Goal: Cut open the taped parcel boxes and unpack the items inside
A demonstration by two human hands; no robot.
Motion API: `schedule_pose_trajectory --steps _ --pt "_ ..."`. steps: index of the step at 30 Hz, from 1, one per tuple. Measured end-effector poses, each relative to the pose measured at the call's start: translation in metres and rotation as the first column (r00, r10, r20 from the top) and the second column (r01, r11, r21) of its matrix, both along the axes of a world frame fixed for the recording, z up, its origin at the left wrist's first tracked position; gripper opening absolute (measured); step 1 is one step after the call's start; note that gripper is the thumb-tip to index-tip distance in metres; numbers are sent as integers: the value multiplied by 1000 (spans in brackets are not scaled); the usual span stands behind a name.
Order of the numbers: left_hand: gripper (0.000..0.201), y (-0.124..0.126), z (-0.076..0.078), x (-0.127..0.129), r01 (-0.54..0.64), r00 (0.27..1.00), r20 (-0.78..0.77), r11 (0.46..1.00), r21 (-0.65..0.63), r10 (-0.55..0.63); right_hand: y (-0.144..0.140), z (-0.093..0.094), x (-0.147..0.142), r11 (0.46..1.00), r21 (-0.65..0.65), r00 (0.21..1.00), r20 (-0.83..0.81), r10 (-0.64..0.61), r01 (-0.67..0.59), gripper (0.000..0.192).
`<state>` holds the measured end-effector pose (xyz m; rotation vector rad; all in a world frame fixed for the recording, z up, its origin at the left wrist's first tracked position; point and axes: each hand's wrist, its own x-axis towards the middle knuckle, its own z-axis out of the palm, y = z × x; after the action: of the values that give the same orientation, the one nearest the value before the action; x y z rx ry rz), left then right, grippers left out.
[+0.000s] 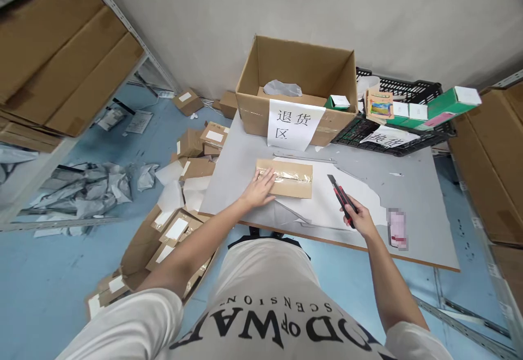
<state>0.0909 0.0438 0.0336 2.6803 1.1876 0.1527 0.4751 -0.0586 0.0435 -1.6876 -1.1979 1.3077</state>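
One taped carton [292,185] lies on the left half of the table [420,191], between the near edge and the large open box [252,112] at the far edge. My left hand [260,188] rests flat on the carton's left end, fingers extended, gripping nothing. My right hand [359,217] grasps the handle of a utility knife [341,197], blade extended toward the far edge, right of the carton and apart from it. A blurred, phone-shaped item [397,228] lies toward the near right corner.
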Motion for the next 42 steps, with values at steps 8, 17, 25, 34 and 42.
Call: schedule_pose_trajectory --steps 8,17,25,34,42 --pt "73 -41 -20 -2 -24 1000 -14 1000 -3 24 108 53 -94 723 100 615 611 498 -684 48" --pt "77 -37 -30 -1 -53 997 47 999 -7 53 152 71 -185 391 -226 41 821 570 -892 45" --pt "70 -38 -35 -1 -76 995 63 996 45 73 156 85 -200 375 -364 -123 838 532 -853 42" --pt "60 -36 -40 2 -100 993 68 992 80 95 156 93 -204 303 -424 -238 834 497 -854 42" --pt "62 -36 -39 1 -87 994 71 994 63 82 163 95 -198 288 -453 -277 827 489 -844 38"
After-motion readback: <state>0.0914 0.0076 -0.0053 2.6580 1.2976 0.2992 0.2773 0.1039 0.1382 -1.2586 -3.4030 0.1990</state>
